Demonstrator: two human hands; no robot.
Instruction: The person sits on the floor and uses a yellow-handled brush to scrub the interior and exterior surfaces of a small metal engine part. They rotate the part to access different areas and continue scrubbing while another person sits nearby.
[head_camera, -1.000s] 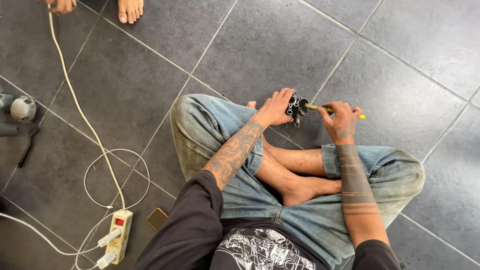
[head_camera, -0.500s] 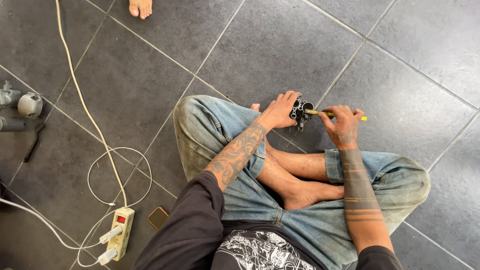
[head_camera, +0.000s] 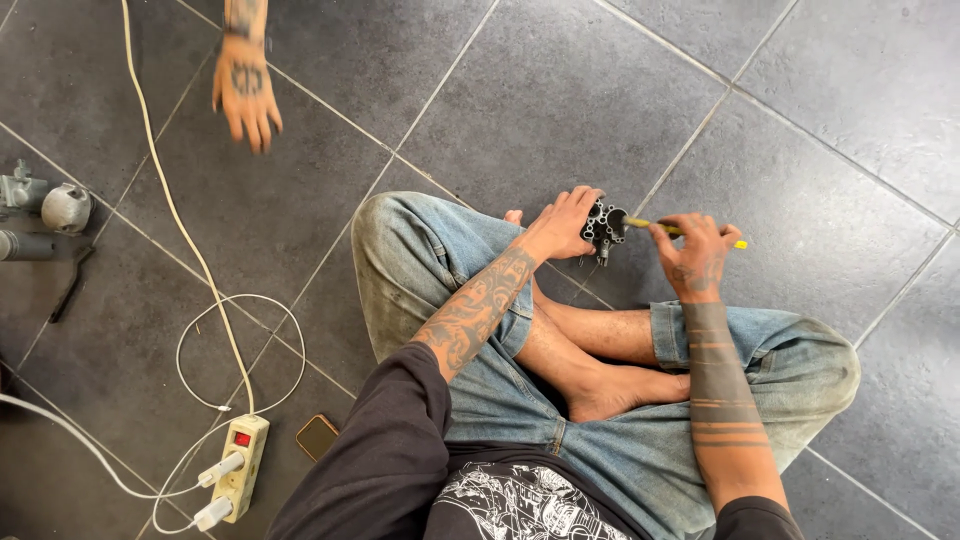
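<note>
I sit cross-legged on a dark tiled floor in blue jeans. My left hand (head_camera: 563, 224) grips a small black metal part (head_camera: 604, 226) just above my knees. My right hand (head_camera: 692, 256) holds a thin yellow tool (head_camera: 736, 243) whose tip points into the right side of that part. Both forearms are tattooed.
Another person's hand (head_camera: 245, 95) hangs over the floor at upper left. A white power strip (head_camera: 240, 468) with plugs and looping white cables lies lower left, a phone (head_camera: 317, 436) beside it. Grey metal parts (head_camera: 62, 205) sit at the left edge.
The view has shifted a little. Bare feet seen at the top earlier are gone; another person's hand now reaches down at upper left. My hands stay on the part and tool.
</note>
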